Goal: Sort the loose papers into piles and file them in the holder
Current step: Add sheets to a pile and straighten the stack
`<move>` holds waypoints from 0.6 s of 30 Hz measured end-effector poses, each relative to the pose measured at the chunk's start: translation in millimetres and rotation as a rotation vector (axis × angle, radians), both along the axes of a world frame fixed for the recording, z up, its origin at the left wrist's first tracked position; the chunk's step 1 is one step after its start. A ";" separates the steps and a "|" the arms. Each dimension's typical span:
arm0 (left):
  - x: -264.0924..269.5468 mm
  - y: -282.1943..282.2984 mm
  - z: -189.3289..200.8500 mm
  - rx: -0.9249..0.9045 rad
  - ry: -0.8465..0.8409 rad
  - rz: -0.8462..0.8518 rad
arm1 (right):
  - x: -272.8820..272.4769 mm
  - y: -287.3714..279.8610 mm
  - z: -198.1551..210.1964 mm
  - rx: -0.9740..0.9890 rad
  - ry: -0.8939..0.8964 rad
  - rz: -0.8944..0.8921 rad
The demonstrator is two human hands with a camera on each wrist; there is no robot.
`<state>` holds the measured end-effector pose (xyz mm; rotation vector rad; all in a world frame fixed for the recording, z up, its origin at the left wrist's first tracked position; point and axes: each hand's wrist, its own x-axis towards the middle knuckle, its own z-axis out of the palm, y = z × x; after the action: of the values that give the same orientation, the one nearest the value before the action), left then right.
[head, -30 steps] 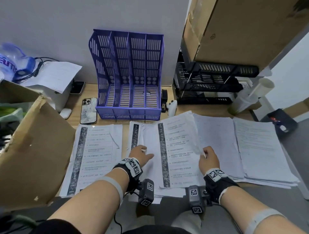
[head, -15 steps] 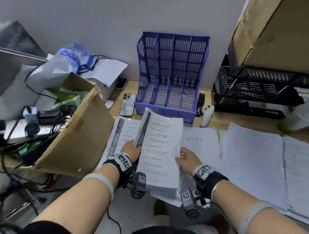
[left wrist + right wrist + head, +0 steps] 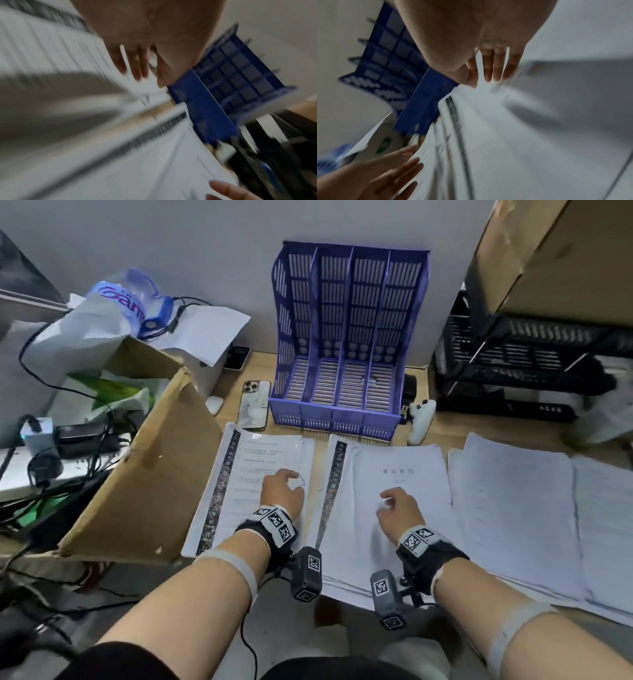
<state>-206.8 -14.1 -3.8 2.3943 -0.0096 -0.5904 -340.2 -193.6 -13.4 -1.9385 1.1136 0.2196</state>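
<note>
A purple four-slot file holder [image 3: 346,337] stands empty against the wall; it also shows blurred as the holder [image 3: 231,81] and the holder [image 3: 393,54] in the wrist views. In front of it lie several paper piles. My left hand [image 3: 282,491] rests with relaxed fingers on the left pile [image 3: 253,460], whose top sheet has a dark patterned strip. My right hand [image 3: 397,508] rests on the middle pile [image 3: 411,470], fingers down on the paper. Both wrist views are blurred but show the left hand [image 3: 137,67] and the right hand [image 3: 493,70] with straight fingers touching paper, gripping nothing.
Two more paper piles [image 3: 513,508] spread to the right. A cardboard box flap [image 3: 147,474] leans in beside the left pile. A phone [image 3: 255,405], a white mouse [image 3: 214,404] and a white controller [image 3: 421,419] flank the holder. Black trays [image 3: 513,364] stand at the right, cables [image 3: 44,460] at the left.
The sheets I held up with both hands half a second ago now lie on the left pile. Both hands have let go and come down onto the piles.
</note>
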 end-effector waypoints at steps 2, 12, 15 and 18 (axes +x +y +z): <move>-14.1 -32.1 -7.3 -0.079 0.113 -0.161 | -29.6 -35.7 1.0 -0.174 0.124 -0.112; -41.4 -86.5 -17.2 0.104 0.268 -0.265 | -87.6 -63.0 -14.9 0.020 0.255 0.002; -45.5 -82.8 -16.4 0.102 0.258 -0.317 | -86.2 -60.9 -14.2 0.112 0.229 0.005; -49.7 -78.9 -11.4 0.026 0.244 -0.308 | -84.5 -63.9 -9.2 0.101 0.175 0.001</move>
<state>-256.5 -93.0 -15.2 2.3464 -0.2695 -1.0279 -424.8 -257.5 -22.6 -1.8573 1.1912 0.4446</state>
